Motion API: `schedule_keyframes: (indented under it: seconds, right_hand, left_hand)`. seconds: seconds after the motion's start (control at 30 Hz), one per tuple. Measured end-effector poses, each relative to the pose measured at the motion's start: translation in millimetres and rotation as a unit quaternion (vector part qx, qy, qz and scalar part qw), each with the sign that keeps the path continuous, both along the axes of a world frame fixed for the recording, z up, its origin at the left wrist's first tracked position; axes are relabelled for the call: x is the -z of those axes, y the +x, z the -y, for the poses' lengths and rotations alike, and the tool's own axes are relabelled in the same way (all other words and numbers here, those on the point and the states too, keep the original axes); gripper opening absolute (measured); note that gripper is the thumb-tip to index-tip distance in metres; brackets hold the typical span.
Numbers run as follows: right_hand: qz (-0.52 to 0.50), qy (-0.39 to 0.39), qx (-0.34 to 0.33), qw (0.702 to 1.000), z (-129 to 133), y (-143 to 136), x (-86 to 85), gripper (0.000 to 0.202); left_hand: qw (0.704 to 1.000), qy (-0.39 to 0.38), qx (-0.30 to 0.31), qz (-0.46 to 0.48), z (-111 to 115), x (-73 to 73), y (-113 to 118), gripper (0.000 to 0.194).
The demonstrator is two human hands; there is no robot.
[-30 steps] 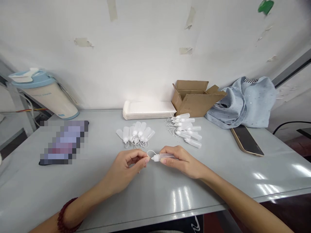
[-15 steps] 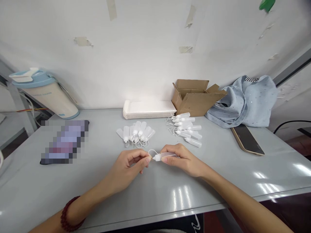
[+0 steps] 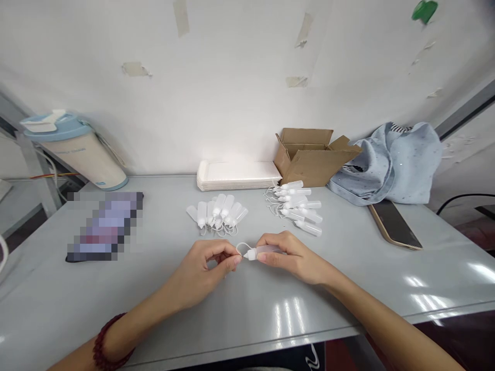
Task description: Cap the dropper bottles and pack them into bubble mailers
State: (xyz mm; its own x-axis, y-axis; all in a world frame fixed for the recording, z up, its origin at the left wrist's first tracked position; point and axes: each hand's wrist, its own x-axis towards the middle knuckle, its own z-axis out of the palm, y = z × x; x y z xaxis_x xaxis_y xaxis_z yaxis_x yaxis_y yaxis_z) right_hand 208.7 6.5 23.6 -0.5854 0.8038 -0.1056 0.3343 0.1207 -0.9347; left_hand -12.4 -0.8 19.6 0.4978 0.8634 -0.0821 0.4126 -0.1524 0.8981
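My right hand is closed around a small translucent squeeze bottle, whose pointed white nozzle faces left. From the bottle's neck a thin white cap strap arches over to my left hand. The thumb and forefinger of that hand pinch the strap's end, just left of the nozzle tip; the small cap there is mostly hidden by the fingers. Behind my left hand lies a pile of similar bottles. Another group of bottles with loose straps rests behind my right hand.
Against the wall stand a stack of white sheets or envelopes and an open cardboard box. To the right are a light blue cloth bag and a phone. A tumbler and a blurred phone-like device lie left on the grey table.
My left fingertips have drawn slightly left, so the gap to the nozzle tip is wider. The right hand still holds the bottle, and the whole view has shifted a little.
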Motion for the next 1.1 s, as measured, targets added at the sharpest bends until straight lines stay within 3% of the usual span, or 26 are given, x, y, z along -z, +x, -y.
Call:
schedule_keyframes:
  seconds: [0.1, 0.23, 0.4, 0.53, 0.7, 0.93, 1.1]
  right_hand:
    - [0.017, -0.002, -0.028, 0.999, 0, 0, 0.6, 0.027]
    - [0.074, 0.056, -0.043, 0.995, 1, -3, 1.7, 0.024]
    - [0.206, 0.201, 0.041, 0.957, -2, 0, 3.5, 0.026]
    - [0.263, 0.245, 0.123, 0.925, -15, 19, 2.3, 0.020]
    - [0.316, 0.276, 0.200, 0.885, -27, 39, -2.6, 0.006]
    - [0.380, 0.294, 0.251, 0.841, -32, 51, -3.9, 0.006]
    - [0.408, 0.278, 0.256, 0.831, -35, 61, -4.6, 0.004]
  left_hand:
    - [1.000, 0.008, 0.018, -0.023, 2, 1.3, 1, 0.023]
    - [0.997, 0.004, 0.043, -0.061, -3, 3.1, -1, 0.024]
    - [0.988, -0.032, 0.063, -0.140, -20, -2.2, -21, 0.026]
    - [0.982, -0.055, 0.005, -0.178, -30, -11.7, -38, 0.026]
    - [0.968, -0.085, -0.064, -0.227, -31, -18.2, -43, 0.031]
    - [0.964, -0.100, -0.093, -0.230, -32, -14.6, -43, 0.035]
    - [0.969, -0.086, -0.089, -0.216, -26, -12.7, -34, 0.039]
